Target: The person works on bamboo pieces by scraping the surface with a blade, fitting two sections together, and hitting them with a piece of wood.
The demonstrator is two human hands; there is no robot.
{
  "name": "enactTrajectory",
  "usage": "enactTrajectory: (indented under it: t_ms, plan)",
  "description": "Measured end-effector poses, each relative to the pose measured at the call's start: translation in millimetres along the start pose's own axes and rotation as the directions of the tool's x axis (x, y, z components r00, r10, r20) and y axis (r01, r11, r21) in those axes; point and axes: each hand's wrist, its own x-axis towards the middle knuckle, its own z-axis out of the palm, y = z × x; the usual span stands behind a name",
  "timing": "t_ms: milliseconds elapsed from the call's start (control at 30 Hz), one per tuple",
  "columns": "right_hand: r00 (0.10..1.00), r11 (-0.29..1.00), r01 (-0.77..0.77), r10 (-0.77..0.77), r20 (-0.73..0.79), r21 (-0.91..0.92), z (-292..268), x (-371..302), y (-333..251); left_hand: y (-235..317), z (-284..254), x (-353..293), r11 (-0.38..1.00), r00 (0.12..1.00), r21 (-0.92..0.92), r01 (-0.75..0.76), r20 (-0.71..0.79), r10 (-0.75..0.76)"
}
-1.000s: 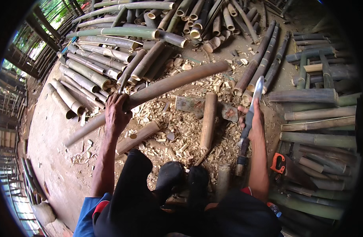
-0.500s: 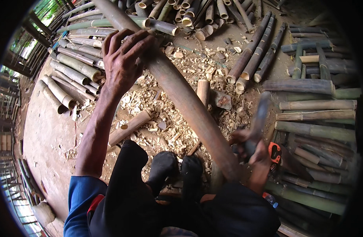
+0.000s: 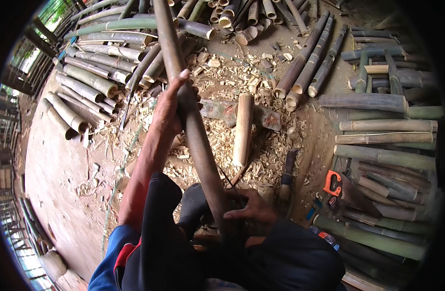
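Left hand [image 3: 169, 109] clasps a bamboo pole [image 3: 200, 145], its top cropped, slanting over the floor's [image 3: 62, 169] chip-strewn middle; right hand [image 3: 254, 208], partly hidden, touches the shadowed lower part, its grip unclear.

Long, round, brown bamboo pole [image 3: 199, 140], held aslant, clasped near its visible middle by the fingers [image 3: 184, 74] of the left hand [image 3: 167, 110], its far part extended beyond them, its near part touched by the thumb [image 3: 237, 214] of the right hand [image 3: 256, 206]
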Motion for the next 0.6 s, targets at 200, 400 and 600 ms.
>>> enactTrajectory:
  t_ms: [200,400,600]
  plan:
    - [0.699,0.990,0.009,0.093,-0.709,0.139,-31.0,9.5,36.3,69.8,1.5,-32.0,0.844,0.898,0.317,-0.433,0.065,0.436]
    - [0.577,0.992,0.090,0.024,-0.816,0.092,-89.1,50.4,37.6,62.9,-24.0,-66.6,0.632,0.678,0.249,-0.734,0.236,0.696]
    - [0.653,0.995,0.094,-0.036,-0.757,0.034,-95.6,107.9,40.6,10.9,27.3,-54.8,0.506,0.631,0.380,-0.774,0.397,0.666]
